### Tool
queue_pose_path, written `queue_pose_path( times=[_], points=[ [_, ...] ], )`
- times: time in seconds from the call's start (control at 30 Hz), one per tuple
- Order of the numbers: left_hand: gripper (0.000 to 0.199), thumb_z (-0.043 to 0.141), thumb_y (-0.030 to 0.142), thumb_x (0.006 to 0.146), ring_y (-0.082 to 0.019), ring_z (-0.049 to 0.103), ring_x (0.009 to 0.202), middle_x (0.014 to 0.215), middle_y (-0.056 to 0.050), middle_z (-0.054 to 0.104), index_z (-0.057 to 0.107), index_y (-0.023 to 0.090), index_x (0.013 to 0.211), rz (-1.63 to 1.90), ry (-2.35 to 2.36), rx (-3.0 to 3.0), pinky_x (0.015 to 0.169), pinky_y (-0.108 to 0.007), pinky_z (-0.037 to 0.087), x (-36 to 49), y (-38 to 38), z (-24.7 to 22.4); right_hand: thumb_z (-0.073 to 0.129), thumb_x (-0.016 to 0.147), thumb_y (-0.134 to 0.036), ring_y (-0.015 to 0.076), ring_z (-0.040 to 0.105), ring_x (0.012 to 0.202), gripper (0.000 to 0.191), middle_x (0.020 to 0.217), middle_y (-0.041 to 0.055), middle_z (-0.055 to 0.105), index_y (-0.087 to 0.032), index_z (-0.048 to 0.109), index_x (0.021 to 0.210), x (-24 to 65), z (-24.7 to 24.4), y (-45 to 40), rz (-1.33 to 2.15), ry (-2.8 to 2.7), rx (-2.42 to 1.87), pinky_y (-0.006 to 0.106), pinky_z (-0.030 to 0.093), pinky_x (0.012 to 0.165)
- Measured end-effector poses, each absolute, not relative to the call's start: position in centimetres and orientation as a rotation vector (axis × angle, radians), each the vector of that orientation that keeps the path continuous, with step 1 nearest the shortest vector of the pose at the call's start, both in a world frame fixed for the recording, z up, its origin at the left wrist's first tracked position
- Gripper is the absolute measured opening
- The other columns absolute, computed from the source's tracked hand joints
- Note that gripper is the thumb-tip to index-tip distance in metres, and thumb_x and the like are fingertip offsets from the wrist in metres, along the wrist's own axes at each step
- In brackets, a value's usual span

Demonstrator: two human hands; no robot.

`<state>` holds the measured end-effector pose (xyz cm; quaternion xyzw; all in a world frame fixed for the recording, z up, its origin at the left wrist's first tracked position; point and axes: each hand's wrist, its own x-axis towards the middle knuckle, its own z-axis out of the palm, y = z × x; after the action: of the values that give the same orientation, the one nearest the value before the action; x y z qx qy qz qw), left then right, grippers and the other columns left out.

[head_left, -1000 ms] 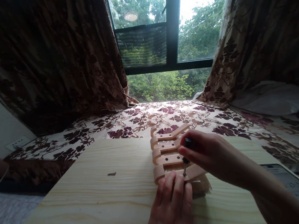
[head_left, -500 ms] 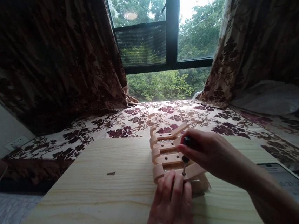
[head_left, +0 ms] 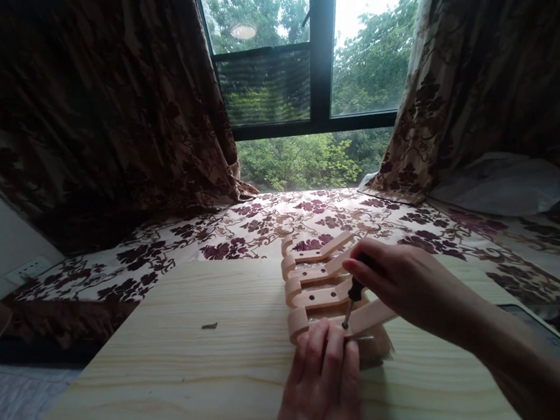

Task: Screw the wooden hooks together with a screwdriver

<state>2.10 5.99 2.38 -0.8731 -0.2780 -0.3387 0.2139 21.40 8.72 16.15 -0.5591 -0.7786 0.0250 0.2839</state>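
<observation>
A row of beige hooks (head_left: 323,299) joined as a hook rack lies on the board, with dark screw heads in the hooks' flat middles. My left hand (head_left: 323,386) rests over the near end, its fingers bent onto the nearest hook and holding it; the fingertips' undersides are hidden. My right hand (head_left: 393,274) is closed round the black handle of a screwdriver (head_left: 355,290). The screwdriver leans to the right, its tip at a screw in the nearest hook, just beyond my left fingertips. A loose screw (head_left: 209,325) lies left of the rack.
Beneath everything is a pale wooden board (head_left: 223,389). A phone or tablet (head_left: 545,331) lies partly behind my right forearm. Beyond are a flowered cloth (head_left: 268,225), curtains, a window (head_left: 324,56) and a white plastic bag (head_left: 505,185).
My right hand has shifted slightly right, and the screwdriver has gone from nearly upright to leaning right. More of its shaft shows. My left hand stays on the rack.
</observation>
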Motion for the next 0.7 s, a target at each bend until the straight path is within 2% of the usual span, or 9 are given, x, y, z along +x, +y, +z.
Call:
queue_pose_path(
  times=[0.1, 0.17, 0.33, 0.5, 0.6, 0.7],
  points=[
    [0.045, 0.056, 0.02, 0.081, -0.035, 0.041, 0.13, 0.133, -0.018, 0.052, 0.058, 0.006, 0.124, -0.928, -0.749, -2.424, 0.105, -0.049, 0.042, 2.2, 5.9, 2.6, 0.046, 0.096, -0.035, 0.0139, 0.057, 0.064, 0.021, 0.079, 0.001, 0.067, -0.022, 0.063, 0.096, 21.7, 17.7, 8.0, 0.134, -2.303, -1.34, 0.025, 0.036, 0.058],
    [0.045, 0.057, 0.02, 0.081, -0.035, 0.042, 0.129, 0.132, -0.018, 0.053, 0.058, 0.006, 0.124, -0.924, -0.752, -2.418, 0.104, -0.049, 0.042, 2.2, 5.8, 2.8, 0.045, 0.097, -0.03, 0.0149, 0.057, 0.067, 0.021, 0.082, 0.0032, 0.067, -0.02, 0.064, 0.095, 21.7, 18.7, 7.7, 0.107, -2.424, -1.275, 0.025, 0.036, 0.06],
    [0.046, 0.058, 0.023, 0.081, -0.035, 0.042, 0.129, 0.132, -0.018, 0.054, 0.057, 0.007, 0.125, -0.929, -0.789, -2.439, 0.103, -0.05, 0.043, 2.5, 5.6, 2.7, 0.047, 0.095, -0.027, 0.0131, 0.048, 0.056, 0.024, 0.066, 0.0025, 0.061, -0.018, 0.058, 0.076, 20.6, 19.2, 8.3, -0.138, -2.507, -1.39, 0.025, 0.028, 0.053],
    [0.046, 0.058, 0.025, 0.081, -0.034, 0.044, 0.128, 0.132, -0.016, 0.055, 0.058, 0.009, 0.124, -0.965, -0.797, -2.417, 0.103, -0.048, 0.043, 2.5, 5.7, 2.5, 0.042, 0.096, -0.031, 0.0156, 0.049, 0.054, 0.031, 0.063, 0.0061, 0.061, -0.018, 0.058, 0.073, 19.7, 19.0, 9.0, -0.34, -2.416, -1.684, 0.029, 0.024, 0.053],
    [0.048, 0.058, 0.025, 0.081, -0.035, 0.045, 0.127, 0.133, -0.017, 0.054, 0.057, 0.008, 0.126, -0.951, -0.805, -2.42, 0.104, -0.049, 0.043, 2.5, 5.8, 2.5, 0.046, 0.095, -0.032, 0.0151, 0.051, 0.056, 0.027, 0.066, 0.0042, 0.063, -0.02, 0.062, 0.076, 19.8, 20.0, 8.4, -0.243, -2.488, -1.636, 0.028, 0.025, 0.052],
    [0.048, 0.058, 0.024, 0.081, -0.035, 0.046, 0.126, 0.133, -0.017, 0.054, 0.056, 0.007, 0.126, -0.938, -0.808, -2.424, 0.103, -0.048, 0.043, 2.6, 5.7, 2.6, 0.049, 0.093, -0.026, 0.0147, 0.056, 0.062, 0.017, 0.075, 0.0022, 0.067, -0.022, 0.064, 0.085, 20.3, 20.8, 7.6, -0.074, -2.58, -1.469, 0.025, 0.032, 0.055]
  ],
)
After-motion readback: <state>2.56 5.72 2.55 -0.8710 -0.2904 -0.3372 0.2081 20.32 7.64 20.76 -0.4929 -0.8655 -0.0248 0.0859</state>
